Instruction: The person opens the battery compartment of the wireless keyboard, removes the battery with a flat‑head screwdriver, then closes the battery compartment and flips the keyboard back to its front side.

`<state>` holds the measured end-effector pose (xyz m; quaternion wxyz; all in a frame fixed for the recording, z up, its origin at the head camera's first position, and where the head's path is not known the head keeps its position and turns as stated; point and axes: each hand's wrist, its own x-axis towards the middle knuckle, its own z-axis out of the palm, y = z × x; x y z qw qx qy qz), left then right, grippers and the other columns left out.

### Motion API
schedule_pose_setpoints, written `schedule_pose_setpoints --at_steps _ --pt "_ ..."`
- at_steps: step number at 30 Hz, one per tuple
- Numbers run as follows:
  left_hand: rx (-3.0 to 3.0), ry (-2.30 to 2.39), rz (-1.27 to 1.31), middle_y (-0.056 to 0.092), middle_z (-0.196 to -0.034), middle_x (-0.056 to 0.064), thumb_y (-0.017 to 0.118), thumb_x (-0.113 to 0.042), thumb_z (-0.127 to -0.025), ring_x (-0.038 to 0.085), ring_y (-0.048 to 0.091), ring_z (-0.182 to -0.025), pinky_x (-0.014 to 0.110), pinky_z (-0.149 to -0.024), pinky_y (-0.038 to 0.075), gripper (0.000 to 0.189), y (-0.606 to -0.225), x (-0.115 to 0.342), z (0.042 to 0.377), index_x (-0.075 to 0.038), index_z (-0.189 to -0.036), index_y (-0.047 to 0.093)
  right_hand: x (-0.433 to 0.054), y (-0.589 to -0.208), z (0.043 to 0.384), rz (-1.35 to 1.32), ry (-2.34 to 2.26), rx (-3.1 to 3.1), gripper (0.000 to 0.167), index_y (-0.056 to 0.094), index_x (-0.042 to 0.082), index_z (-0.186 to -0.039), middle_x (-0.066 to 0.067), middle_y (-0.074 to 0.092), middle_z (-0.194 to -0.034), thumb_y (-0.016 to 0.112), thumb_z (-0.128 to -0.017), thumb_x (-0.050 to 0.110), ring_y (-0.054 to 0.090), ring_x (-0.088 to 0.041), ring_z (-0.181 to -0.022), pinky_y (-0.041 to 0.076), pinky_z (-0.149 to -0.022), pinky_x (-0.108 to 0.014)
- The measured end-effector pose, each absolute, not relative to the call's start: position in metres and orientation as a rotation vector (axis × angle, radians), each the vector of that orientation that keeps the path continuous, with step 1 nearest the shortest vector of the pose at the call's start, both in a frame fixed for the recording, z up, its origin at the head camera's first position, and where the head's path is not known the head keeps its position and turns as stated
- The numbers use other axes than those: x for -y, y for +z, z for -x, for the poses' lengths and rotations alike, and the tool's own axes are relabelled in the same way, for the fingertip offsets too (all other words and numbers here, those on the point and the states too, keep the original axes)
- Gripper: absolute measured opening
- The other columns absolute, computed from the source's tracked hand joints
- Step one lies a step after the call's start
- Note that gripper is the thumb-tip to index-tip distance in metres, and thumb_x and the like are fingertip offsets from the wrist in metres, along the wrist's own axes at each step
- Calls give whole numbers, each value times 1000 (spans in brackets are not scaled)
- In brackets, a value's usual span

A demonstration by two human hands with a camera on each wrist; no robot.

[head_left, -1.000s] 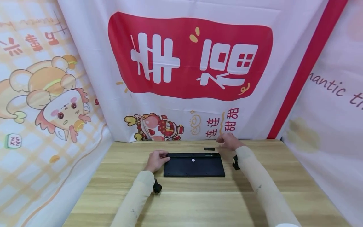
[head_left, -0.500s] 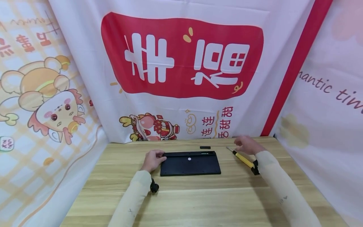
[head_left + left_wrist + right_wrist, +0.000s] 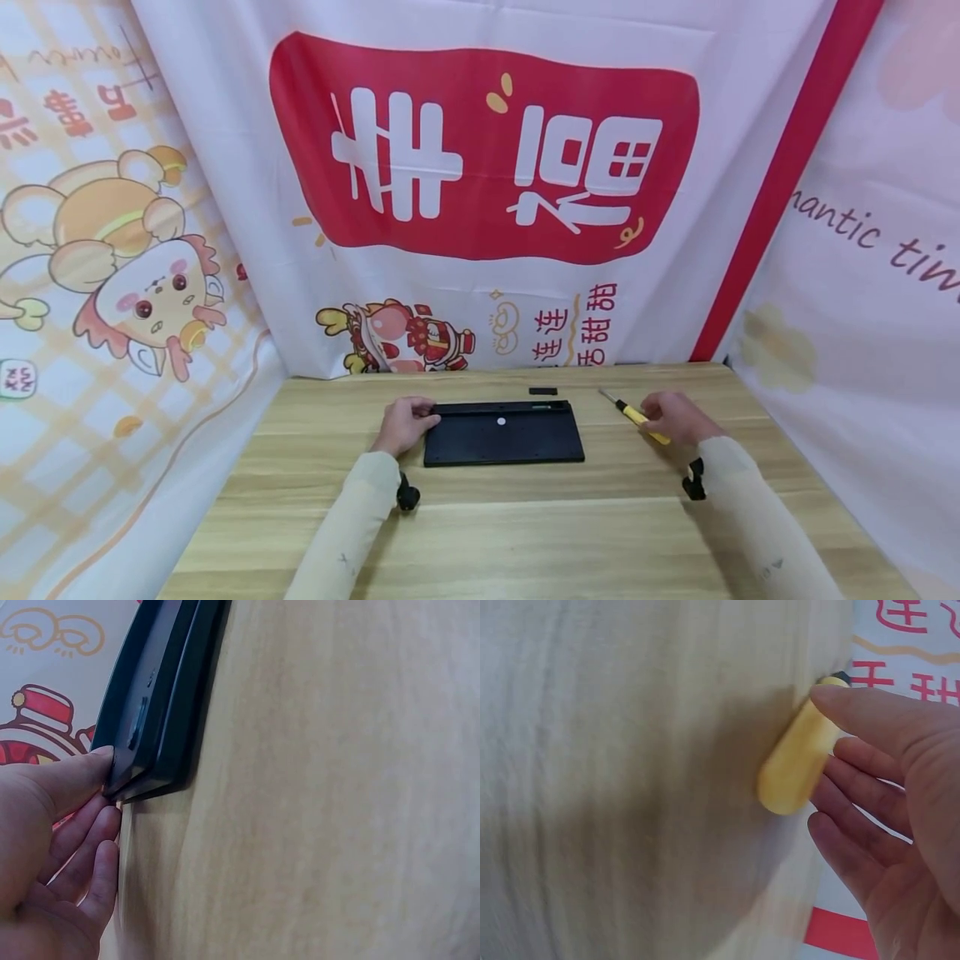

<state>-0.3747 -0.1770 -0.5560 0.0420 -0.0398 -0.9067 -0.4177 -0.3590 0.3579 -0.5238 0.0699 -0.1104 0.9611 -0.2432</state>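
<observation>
A black keyboard (image 3: 504,442) lies face down on the wooden table, with a white round sticker on its underside. Near its back right end an uncovered battery slot (image 3: 550,407) shows something greenish inside. My left hand (image 3: 405,425) pinches the back left corner of the keyboard; thumb and fingers meet there in the left wrist view. To the right lies a screwdriver (image 3: 635,414) with a yellow handle, its metal tip pointing away and left. My right hand (image 3: 678,419) holds that handle between thumb and fingers. Behind the keyboard rests a small black battery cover (image 3: 543,391).
A wooden table (image 3: 480,542) carries everything. White printed cloth (image 3: 480,275) hangs along its back edge, with more cloth at the left (image 3: 150,417) and right (image 3: 862,400).
My right hand has moved right and toward me, away from beside the battery cover, and taken hold of the screwdriver handle. The left hand has kept its grip on the keyboard.
</observation>
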Motion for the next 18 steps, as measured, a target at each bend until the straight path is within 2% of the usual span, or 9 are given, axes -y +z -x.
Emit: schedule_pose_setpoints --at_steps 6,11,18 --pt "2768 -1273 115 80 -112 10 82 -14 -93 24 74 -103 44 -93 61 28 -558 178 374 -9 -121 80 -353 -537 360 406 -727 -2993 22 76 1 -99 -7 76 -90 85 -89 18 68 -19 -84 60 -80 -43" --pt "2764 -1273 133 80 -113 10 82 -14 -93 25 74 -104 45 -93 61 29 -556 177 373 -7 -121 79 -351 -545 363 417 -704 -3073 14 77 4 -90 -3 73 -82 84 -89 17 62 -16 -77 54 -75 -37" --pt "2758 -1290 124 80 -113 10 82 -13 -94 25 73 -105 46 -95 60 29 -555 177 372 -7 -122 79 -352 -539 362 364 -729 -3054 13 77 4 -94 -6 74 -88 78 -94 17 62 -19 -81 54 -78 -40"
